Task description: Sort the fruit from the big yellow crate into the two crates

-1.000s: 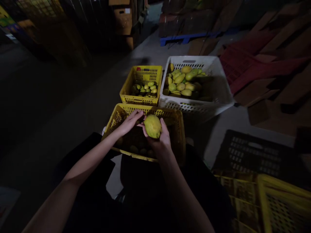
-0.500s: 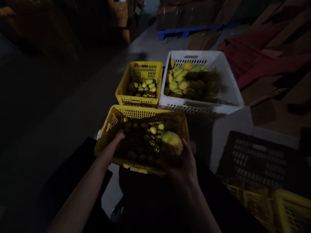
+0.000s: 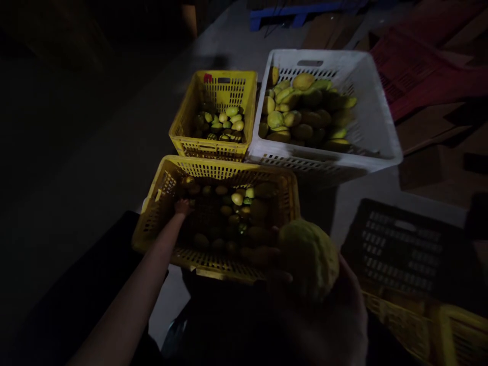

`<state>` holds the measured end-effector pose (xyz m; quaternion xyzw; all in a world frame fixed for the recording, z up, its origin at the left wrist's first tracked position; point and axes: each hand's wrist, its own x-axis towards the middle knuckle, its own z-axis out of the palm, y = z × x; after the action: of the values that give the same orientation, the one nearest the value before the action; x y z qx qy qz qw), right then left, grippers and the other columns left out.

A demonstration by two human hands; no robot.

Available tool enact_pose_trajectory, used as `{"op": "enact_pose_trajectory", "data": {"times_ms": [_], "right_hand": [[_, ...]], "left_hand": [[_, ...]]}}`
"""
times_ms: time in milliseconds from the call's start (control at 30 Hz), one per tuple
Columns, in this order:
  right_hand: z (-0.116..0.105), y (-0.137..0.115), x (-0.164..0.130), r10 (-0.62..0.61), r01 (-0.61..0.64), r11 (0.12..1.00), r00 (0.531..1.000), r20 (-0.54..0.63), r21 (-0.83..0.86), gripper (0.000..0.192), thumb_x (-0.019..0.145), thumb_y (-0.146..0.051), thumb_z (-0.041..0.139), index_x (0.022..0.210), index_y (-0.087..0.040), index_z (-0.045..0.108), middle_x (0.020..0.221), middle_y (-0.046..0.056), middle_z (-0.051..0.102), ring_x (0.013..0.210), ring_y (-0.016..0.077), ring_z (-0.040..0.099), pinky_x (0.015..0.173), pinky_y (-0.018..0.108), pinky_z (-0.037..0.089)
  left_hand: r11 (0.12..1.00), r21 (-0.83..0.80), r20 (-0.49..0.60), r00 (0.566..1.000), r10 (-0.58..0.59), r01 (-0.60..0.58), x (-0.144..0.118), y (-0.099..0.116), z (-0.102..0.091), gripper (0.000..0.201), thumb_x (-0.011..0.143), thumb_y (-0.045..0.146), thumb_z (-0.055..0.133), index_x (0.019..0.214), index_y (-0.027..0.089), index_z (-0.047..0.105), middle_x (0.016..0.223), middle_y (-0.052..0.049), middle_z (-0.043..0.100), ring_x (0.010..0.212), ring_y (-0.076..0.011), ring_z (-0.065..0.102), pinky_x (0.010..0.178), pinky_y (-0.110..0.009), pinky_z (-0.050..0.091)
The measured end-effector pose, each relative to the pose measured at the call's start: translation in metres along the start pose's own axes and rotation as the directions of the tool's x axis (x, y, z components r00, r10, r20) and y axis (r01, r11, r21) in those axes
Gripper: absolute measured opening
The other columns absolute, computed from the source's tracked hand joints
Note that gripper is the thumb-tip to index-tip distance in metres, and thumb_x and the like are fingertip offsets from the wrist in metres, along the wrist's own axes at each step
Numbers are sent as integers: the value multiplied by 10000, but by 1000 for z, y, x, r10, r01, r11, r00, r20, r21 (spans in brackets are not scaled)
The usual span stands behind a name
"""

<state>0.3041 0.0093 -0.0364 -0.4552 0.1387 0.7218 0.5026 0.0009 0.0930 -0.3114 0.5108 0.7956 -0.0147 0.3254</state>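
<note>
Three slatted plastic crates crowd the grey concrete floor [image 3: 125,152]: the near yellow plastic crate [image 3: 160,195] of small dim fruit sits just before a smaller yellow crate [image 3: 217,89] and a large white crate [image 3: 375,127] of yellow-green mangoes, with open floor to the left and a black crate [image 3: 400,244] lying close on the right. The left hand [image 3: 183,207] reaches on an outstretched arm into the near crate's left side, its fingers too dark to tell. The right hand [image 3: 328,315], low and close to the camera beyond that crate's right corner, has its fingers wrapped under a large rough-skinned yellow-green fruit [image 3: 308,259].

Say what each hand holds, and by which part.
The right hand cups a large yellow-green fruit from underneath. The left hand reaches into the near yellow crate; no hold shows.
</note>
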Motion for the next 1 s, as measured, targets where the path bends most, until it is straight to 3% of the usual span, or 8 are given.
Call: {"op": "enact_pose_trajectory", "data": {"times_ms": [133, 267, 333, 433, 567, 700, 867, 1000], "right_hand": [[15, 6, -6, -22, 21, 999, 1000, 22, 31, 357, 778, -428, 548, 1072, -264, 668, 991, 75, 728, 737, 215, 676, 527, 317, 551], [23, 13, -10, -34, 28, 999, 988, 150, 36, 337, 814, -459, 528, 998, -217, 673, 895, 71, 731, 724, 194, 665, 581, 317, 547], [24, 17, -13, -37, 39, 999, 954, 297, -3, 346, 799, -480, 563, 954, -190, 672, 851, 65, 725, 683, 174, 650, 598, 306, 545], [23, 22, -17, -48, 94, 994, 846, 532, -59, 330, 721, -458, 683, 935, -207, 679, 912, 45, 730, 787, 181, 670, 726, 329, 558], [20, 24, -13, -66, 196, 974, 717, 694, -110, 349, 649, -402, 784, 955, -254, 701, 985, 27, 737, 961, 230, 669, 968, 457, 477], [14, 29, 15, -46, 234, 958, 697, 716, -167, 345, 584, -435, 837, 872, -284, 723, 944, 2, 752, 937, 241, 684, 1024, 502, 428], [15, 40, 53, -75, 303, 926, 732, 677, -224, 427, 559, -570, 805, 863, -279, 729, 943, 12, 753, 923, 207, 686, 977, 394, 481], [20, 44, 52, -144, 393, 902, 665, 733, -178, 328, 606, -434, 820, 871, -267, 725, 953, 35, 743, 963, 205, 670, 999, 365, 467]], "left_hand": [[988, -153, -90, 996, -10, -4, -19, 15, -31, 501, 699, 321, 762, 1112, 90, 597, 1164, -168, 627, 1134, -320, 549, 948, -374, 415], [927, -329, -227, 968, 106, -179, -58, 46, -93, 602, 684, 303, 774, 1207, 119, 538, 1220, -148, 615, 1131, -268, 565, 961, -333, 425], [817, -495, -277, 945, 174, -295, -91, 65, -126, 604, 670, 290, 778, 1202, 142, 534, 1183, -113, 634, 1094, -238, 588, 951, -326, 442], [537, -733, -326, 909, 259, -416, -154, 87, -160, 621, 576, 297, 827, 1119, 159, 559, 1064, -64, 661, 1028, -230, 608, 939, -354, 457], [243, -818, -441, 839, 318, -522, -220, 100, -157, 629, 533, 311, 855, 1082, 183, 575, 1049, -47, 643, 1003, -217, 598, 953, -349, 434], [5, -899, -409, 845, 346, -437, -242, 104, -134, 601, 527, 323, 868, 1066, 188, 640, 1084, -75, 645, 1043, -240, 577, 979, -389, 410], [-123, -947, -320, 843, 433, -297, -247, 108, -134, 575, 501, 299, 890, 1028, 178, 696, 1058, -83, 675, 1064, -242, 580, 997, -382, 392], [-181, -951, -307, 842, 444, -251, -248, 108, -141, 560, 499, 308, 894, 1009, 177, 701, 1048, -78, 681, 1033, -221, 597, 962, -333, 411]]}}
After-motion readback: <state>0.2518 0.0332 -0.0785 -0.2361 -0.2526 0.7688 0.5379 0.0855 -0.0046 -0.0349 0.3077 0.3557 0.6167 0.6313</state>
